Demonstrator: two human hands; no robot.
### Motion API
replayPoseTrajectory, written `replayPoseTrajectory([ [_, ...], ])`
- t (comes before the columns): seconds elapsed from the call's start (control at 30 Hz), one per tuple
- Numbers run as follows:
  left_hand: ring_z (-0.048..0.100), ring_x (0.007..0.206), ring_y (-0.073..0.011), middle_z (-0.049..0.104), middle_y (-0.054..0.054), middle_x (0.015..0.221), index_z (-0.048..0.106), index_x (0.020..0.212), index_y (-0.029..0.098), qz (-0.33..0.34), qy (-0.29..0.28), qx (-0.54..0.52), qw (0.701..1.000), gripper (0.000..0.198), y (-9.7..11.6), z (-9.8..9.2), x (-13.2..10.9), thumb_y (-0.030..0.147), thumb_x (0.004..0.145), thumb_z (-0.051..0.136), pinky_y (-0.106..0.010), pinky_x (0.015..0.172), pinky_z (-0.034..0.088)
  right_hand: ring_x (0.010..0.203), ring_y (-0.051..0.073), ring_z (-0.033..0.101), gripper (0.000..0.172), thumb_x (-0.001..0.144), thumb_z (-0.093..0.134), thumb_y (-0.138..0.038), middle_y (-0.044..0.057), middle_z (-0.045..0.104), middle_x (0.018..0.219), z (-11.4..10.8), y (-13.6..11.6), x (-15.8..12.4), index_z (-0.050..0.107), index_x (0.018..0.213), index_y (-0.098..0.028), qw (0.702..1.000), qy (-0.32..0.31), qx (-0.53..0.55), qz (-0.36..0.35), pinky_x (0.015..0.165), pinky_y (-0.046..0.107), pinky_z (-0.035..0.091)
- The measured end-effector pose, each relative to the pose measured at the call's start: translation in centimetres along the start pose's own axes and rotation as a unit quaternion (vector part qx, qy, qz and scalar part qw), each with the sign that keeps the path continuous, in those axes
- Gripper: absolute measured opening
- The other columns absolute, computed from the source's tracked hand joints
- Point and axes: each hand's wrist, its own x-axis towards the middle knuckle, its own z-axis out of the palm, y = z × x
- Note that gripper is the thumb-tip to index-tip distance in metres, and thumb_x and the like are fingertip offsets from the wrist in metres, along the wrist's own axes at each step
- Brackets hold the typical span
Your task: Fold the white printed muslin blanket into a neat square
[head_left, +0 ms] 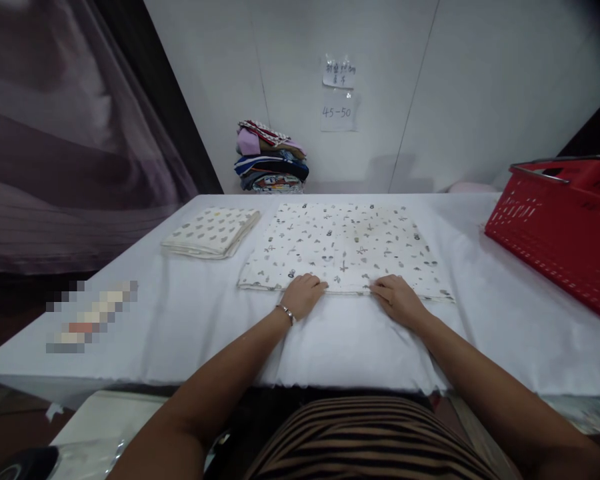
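Note:
A white cloth (350,247) printed with small grey and brown figures lies folded into a flat rectangle on the table in front of me. At its near edge, left of the middle, my left hand (304,297) has its fingers curled closed on the fabric; a bracelet (287,313) circles that wrist. My right hand (399,301) grips the same edge farther right, fingers bent together. The thumbs and the underside of the edge are mostly hidden. Left of this cloth sits a smaller folded cloth (213,231) with grey heart-like shapes, touched by neither hand.
A red plastic basket (560,227) with a metal handle stands at the right. Behind the white-covered table (190,320) rises a stack of folded fabrics (271,163) by the wall. A pixelated item (93,317) lies at the left. Paper signs (338,110) hang on the wall.

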Motion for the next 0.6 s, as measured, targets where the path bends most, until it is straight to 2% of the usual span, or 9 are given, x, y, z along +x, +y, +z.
replayPoseTrajectory([
  [0.27, 0.052, 0.09, -0.0189, 0.061, -0.006, 0.097, 0.057, 0.105, 0.02, 0.024, 0.02, -0.019, 0.999, 0.02, 0.1, 0.0, 0.5, 0.02, 0.09, 0.044, -0.033, 0.075, 0.038, 0.088, 0.024, 0.054, 0.032, 0.093, 0.036, -0.026, 0.011, 0.063, 0.094, 0.3, 0.0, 0.3, 0.067, 0.098, -0.021, 0.998, 0.029, 0.036, 0.032, 0.075, 0.04, 0.043],
  [0.47, 0.051, 0.089, -0.0175, 0.06, -0.006, 0.101, 0.059, 0.09, 0.018, 0.057, 0.055, 0.006, 0.997, 0.019, 0.5, 0.7, 1.2, 0.009, 0.087, 0.042, -0.032, 0.076, 0.038, 0.086, 0.023, 0.053, 0.03, 0.093, 0.036, -0.025, 0.011, 0.062, 0.094, -0.1, -0.4, 0.5, 0.064, 0.094, -0.018, 0.997, 0.049, 0.044, 0.05, 0.075, 0.038, 0.042],
  [0.6, 0.051, 0.09, -0.0181, 0.06, -0.006, 0.103, 0.06, 0.085, 0.017, 0.072, 0.052, 0.007, 0.996, 0.021, 0.6, 1.3, 1.5, 0.006, 0.085, 0.042, -0.033, 0.077, 0.039, 0.086, 0.022, 0.052, 0.028, 0.093, 0.036, -0.024, 0.01, 0.062, 0.093, 0.2, -0.2, 0.5, 0.063, 0.092, -0.018, 0.996, 0.046, 0.052, 0.064, 0.076, 0.037, 0.041],
])
